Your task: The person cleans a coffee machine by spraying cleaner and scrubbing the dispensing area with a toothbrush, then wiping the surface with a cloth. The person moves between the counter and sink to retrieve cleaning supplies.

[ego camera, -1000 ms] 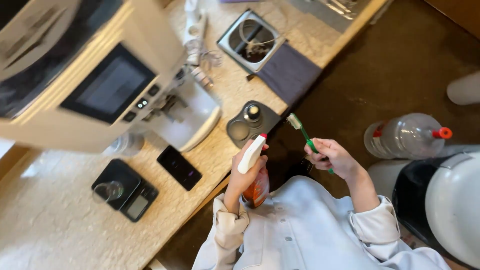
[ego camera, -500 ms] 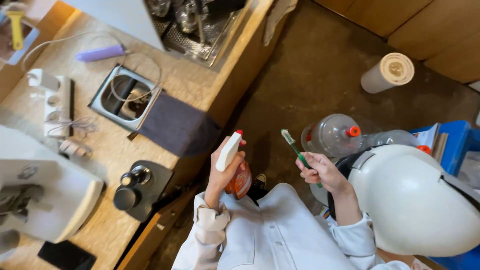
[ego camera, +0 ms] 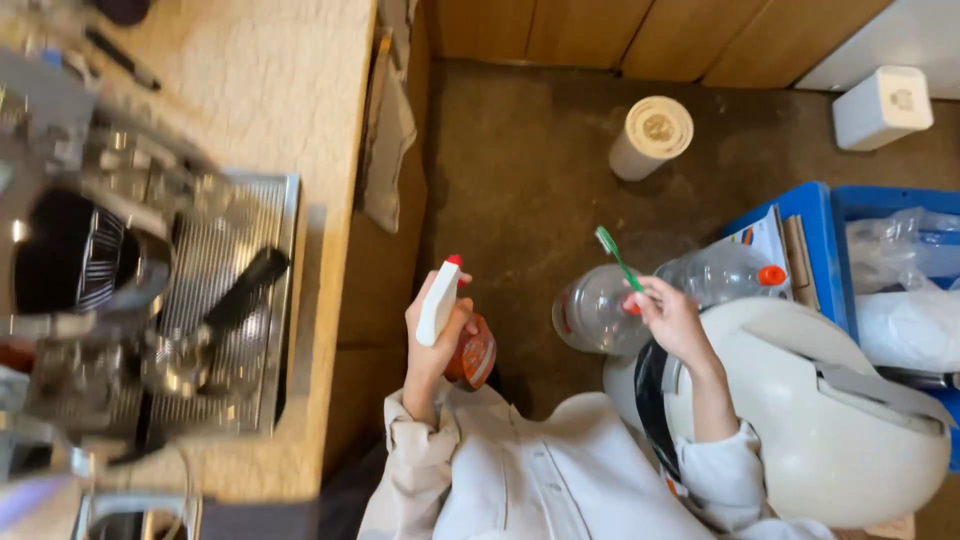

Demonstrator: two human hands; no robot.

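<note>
Colours at the counter and on the floor

At centre, a spray bottle (ego camera: 455, 325) with white head, red tip and orange body; right of it a green toothbrush (ego camera: 616, 255). Cream sleeves at bottom centre. Lower right, a white bin (ego camera: 830, 420); right edge, blue crates (ego camera: 815, 235); clear bottles (ego camera: 720, 275) with orange caps; beige counter (ego camera: 270, 90) upper left; brown floor (ego camera: 500, 150).

Hidden, cropped and blurred bits from my head view.

The espresso machine (ego camera: 110, 300) on the desk (ego camera: 270, 90) is motion-blurred and cut by the left edge, so I can't make out its parts. My left hand (ego camera: 432, 335) covers most of the spray bottle (ego camera: 470, 350); its label is unreadable. My right hand (ego camera: 672, 318) hides the toothbrush (ego camera: 617, 258) handle's lower end. The white bin lid (ego camera: 800, 410) covers part of the clear plastic bottles (ego camera: 600, 308). The blue crate (ego camera: 880, 210) runs off the right edge.
</note>
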